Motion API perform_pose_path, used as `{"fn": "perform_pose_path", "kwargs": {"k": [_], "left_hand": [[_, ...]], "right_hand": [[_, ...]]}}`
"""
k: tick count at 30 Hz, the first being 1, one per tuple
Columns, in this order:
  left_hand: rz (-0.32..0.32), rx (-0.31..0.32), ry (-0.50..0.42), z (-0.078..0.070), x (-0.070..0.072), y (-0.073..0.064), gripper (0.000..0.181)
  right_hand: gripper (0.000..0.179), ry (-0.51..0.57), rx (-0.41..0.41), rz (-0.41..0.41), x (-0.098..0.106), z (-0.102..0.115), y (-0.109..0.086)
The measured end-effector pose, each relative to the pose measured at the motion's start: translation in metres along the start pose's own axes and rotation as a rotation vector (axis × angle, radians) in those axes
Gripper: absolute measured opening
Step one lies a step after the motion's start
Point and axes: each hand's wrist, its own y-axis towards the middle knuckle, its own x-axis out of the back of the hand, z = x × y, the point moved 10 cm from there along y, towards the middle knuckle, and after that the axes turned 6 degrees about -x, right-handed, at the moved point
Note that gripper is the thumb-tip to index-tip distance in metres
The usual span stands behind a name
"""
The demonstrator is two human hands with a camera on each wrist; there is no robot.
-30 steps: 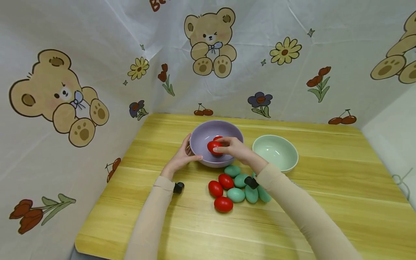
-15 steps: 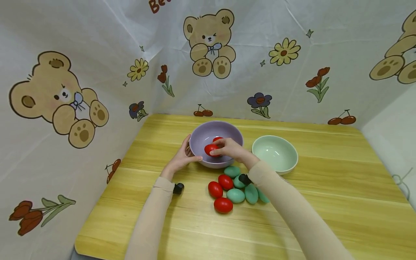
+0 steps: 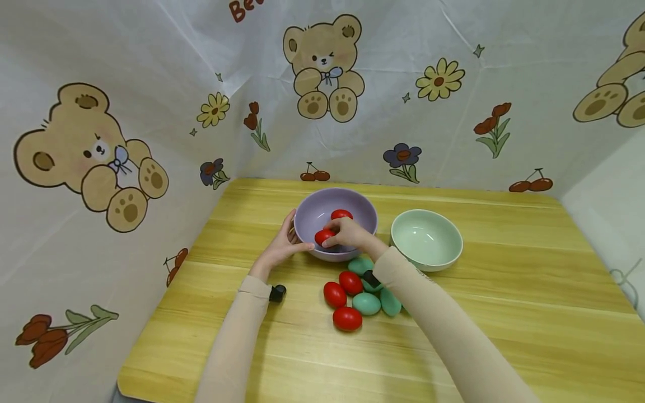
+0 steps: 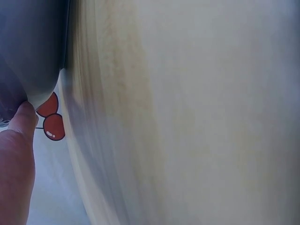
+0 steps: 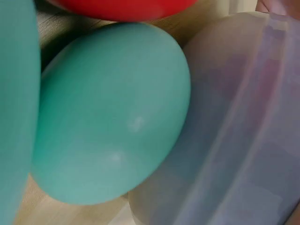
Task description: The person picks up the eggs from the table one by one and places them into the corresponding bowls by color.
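A purple bowl [image 3: 312, 202] stands toward the back of the table in the head view. My left hand [image 3: 278, 246] holds its left side, thumb along the near rim and fingers around the outer wall. In the left wrist view a fingertip presses against the bowl [image 4: 33, 51]. Inside the bowl, low at the near left, my right hand [image 3: 351, 233] pinches a red egg [image 3: 322, 237]. Another red egg [image 3: 341, 214] lies in the bowl just behind those fingers. The right wrist view shows a green egg [image 5: 112, 112] close against the bowl's outside.
In front of the bowl lie several red eggs [image 3: 347, 318] and green eggs [image 3: 366, 304], some hidden under the right forearm. To the right stands a pale green bowl [image 3: 427, 238]. A bear-printed cloth [image 3: 373, 33] rises behind the wooden table [image 3: 529, 291].
My right hand has moved left and nearer within the purple bowl, carrying the red egg lower. More of the other red egg shows. The left hand stays on the bowl.
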Motion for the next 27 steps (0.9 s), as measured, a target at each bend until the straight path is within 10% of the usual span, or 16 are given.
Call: {"fn": "perform_pose_path", "kwargs": {"k": [11,27], "left_hand": [[-0.04,-0.01,0.013,0.024,0.008,0.006,0.106],[-0.032,-0.034,0.026,0.022,0.008,0.007,0.103]], "right_hand": [[0.039,-0.077,0.024,0.015,-0.009,0.001,0.003],[0.03,-0.245,0.029,0.013,-0.015,0.003,0.005]]}}
